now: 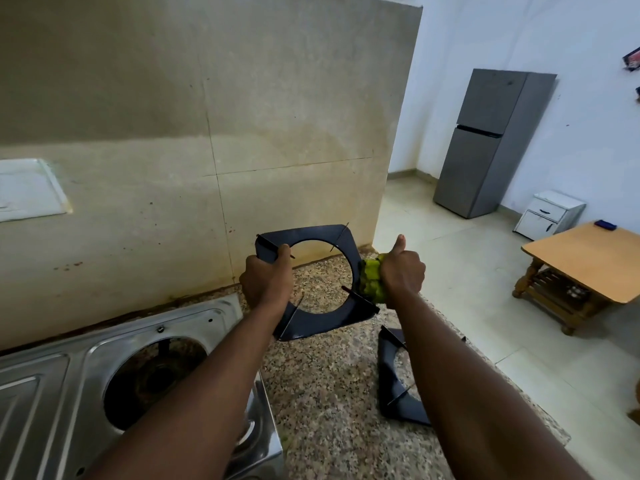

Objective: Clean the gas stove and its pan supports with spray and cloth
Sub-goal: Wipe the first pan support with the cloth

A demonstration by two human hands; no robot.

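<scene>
Hands, two. Left hand [266,282]: grip closed on the left edge of a pan support, fingers wrapped over its upper left corner. Right hand [403,271]: grip closed around a bunched green cloth [372,280], thumb raised, cloth pressed against the right edge of the same support.

Pan supports, two, dark metal, square with a round central opening and thin prongs pointing inward. Held pan support [318,282]: lifted above the counter, tilted up towards the camera, carried between both hands. Second pan support [393,379]: lying flat on the counter near its right edge, partly hidden under the right forearm.

Gas stove [86,368], one, stainless steel, standing on the counter at lower left against the wall. One burner well visible, bare, with dark brownish soiling inside; the left forearm crosses its right corner.

Counter [322,393], one, speckled granite, carrying the stove and the second support.

Wall [173,116], beige, with stains and a few reddish spots above the counter line.

Background, right side: one grey two-door refrigerator [491,140]; one small white cabinet [549,214] with two drawers; one wooden table [585,261] bearing one small dark blue object [605,224], kind not identifiable.
</scene>
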